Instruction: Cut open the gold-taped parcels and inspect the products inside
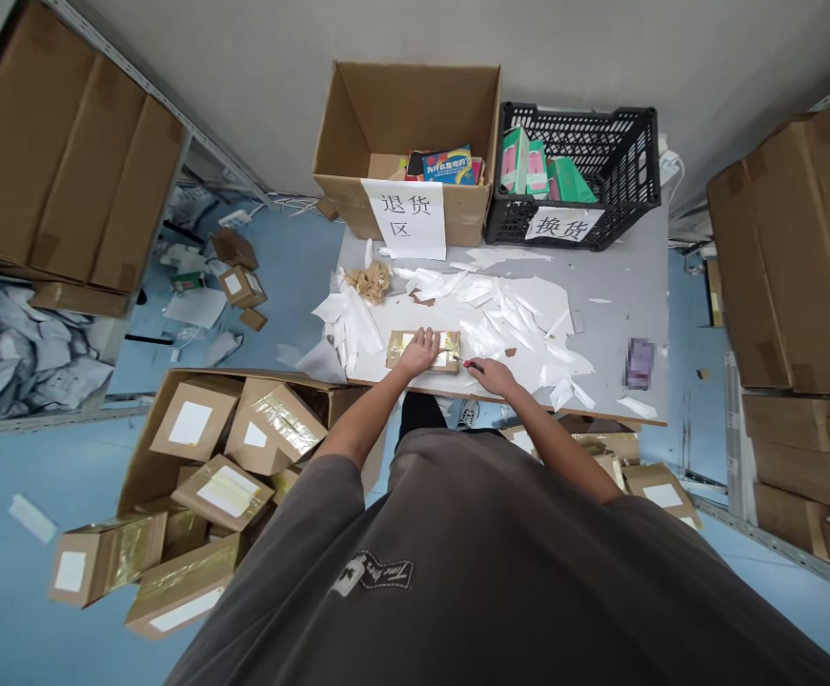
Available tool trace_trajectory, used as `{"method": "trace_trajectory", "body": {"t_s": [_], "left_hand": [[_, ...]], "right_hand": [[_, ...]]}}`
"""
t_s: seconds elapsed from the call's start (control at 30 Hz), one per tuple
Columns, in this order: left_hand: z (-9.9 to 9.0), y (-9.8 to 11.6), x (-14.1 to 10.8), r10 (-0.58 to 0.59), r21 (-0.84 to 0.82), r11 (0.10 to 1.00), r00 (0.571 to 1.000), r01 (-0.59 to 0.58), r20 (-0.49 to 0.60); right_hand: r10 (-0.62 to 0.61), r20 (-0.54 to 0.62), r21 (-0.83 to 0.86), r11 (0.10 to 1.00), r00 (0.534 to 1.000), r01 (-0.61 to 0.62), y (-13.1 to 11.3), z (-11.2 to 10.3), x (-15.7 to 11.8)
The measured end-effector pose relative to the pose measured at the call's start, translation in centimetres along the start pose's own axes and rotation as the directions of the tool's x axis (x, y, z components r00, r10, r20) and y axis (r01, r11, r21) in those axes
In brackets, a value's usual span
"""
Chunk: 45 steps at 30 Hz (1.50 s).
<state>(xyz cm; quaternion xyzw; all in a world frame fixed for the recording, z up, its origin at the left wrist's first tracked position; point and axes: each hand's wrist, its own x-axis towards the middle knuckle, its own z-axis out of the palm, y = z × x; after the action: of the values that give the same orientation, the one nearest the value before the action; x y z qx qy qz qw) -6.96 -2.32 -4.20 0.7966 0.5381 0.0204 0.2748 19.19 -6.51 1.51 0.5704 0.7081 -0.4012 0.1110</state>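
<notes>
Dark grey cloth of the person's shirt (500, 553) is closest, directly below the taped parcel (450, 360), with a small printed patch on it. That parcel, brown card with shiny gold tape, lies flat at the near edge of a pale table (621, 295). Across its top rests the left hand (423, 351), palm down, fingers lightly spread and pointing toward the far side. Just beside its right end, the right hand (495, 375) is closed, pinching a slim red-and-black tool (470, 364) aimed at the parcel; whether the tip touches it, I cannot tell.

White paper scraps (511, 319) are strewn beyond the parcel and to both sides of it. Crumpled brown paper (373, 282) sits behind its left end. Farther beyond it stands a tall open carton (468, 214) with a white sign on its front and colourful books (450, 168) inside. Right of that, also beyond the parcel, a black mesh crate (629, 176) holds green and pink boxes (536, 170). Well to the parcel's right lies a blurred purple thing (639, 364). Taped boxes (225, 491) with white labels crowd a big carton below and left of it.
</notes>
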Motion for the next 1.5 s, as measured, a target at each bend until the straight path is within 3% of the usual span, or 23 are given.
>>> {"method": "trace_trajectory", "body": {"t_s": [0.37, 0.53, 0.77, 0.97, 1.07, 1.2, 1.27, 1.33, 1.43, 1.5], "left_hand": [[0.1, 0.9, 0.6, -0.063, 0.044, 0.997, 0.991, 0.069, -0.116], [-0.8, 0.9, 1.2, -0.166, 0.097, 0.979, 0.975, 0.181, -0.147], [-0.8, 0.4, 0.7, -0.052, 0.102, 0.992, 0.977, 0.074, -0.207], [-0.2, 0.4, -0.4, 0.016, 0.15, 0.989, 0.981, 0.013, -0.191], [-0.1, 0.5, -0.8, 0.006, 0.127, 0.992, 0.981, 0.019, -0.192], [0.0, 0.7, -0.7, -0.024, 0.111, 0.993, 0.979, 0.048, -0.202], [0.3, 0.7, -0.5, -0.053, 0.097, 0.992, 0.976, 0.075, -0.213], [0.5, 0.7, -0.3, -0.09, 0.086, 0.99, 0.973, 0.111, -0.215], [0.6, 0.7, -0.2, -0.119, 0.098, 0.985, 0.97, 0.142, -0.211], [0.5, 0.8, -0.3, -0.122, 0.108, 0.984, 0.973, 0.145, -0.198]], "right_hand": [[0.022, 0.018, -0.144, 0.989, 1.0, -0.019, -2.4, -0.4, 0.6], [0.024, 0.032, -0.216, 0.976, 0.999, -0.017, -2.3, -0.1, 0.3], [0.01, -0.056, -0.251, 0.968, 0.998, -0.024, -2.1, -1.8, 0.3], [0.047, -0.109, -0.219, 0.973, 0.993, -0.07, -2.1, -2.4, 2.5], [0.181, -0.207, -0.129, 0.969, 0.961, -0.21, 1.2, -3.5, 2.7], [0.355, -0.402, 0.024, 0.926, 0.844, -0.377, 8.3, -4.7, 0.2], [0.378, -0.435, 0.173, 0.926, 0.817, -0.336, 10.9, -4.4, -1.4], [0.426, -0.416, 0.396, 0.88, 0.804, -0.261, 12.1, -3.2, -2.5], [0.477, -0.343, 0.685, 0.717, 0.809, -0.132, 11.6, -0.6, -2.2], [0.469, -0.32, 0.756, 0.65, 0.823, -0.077, 10.9, 1.1, -1.0]]}}
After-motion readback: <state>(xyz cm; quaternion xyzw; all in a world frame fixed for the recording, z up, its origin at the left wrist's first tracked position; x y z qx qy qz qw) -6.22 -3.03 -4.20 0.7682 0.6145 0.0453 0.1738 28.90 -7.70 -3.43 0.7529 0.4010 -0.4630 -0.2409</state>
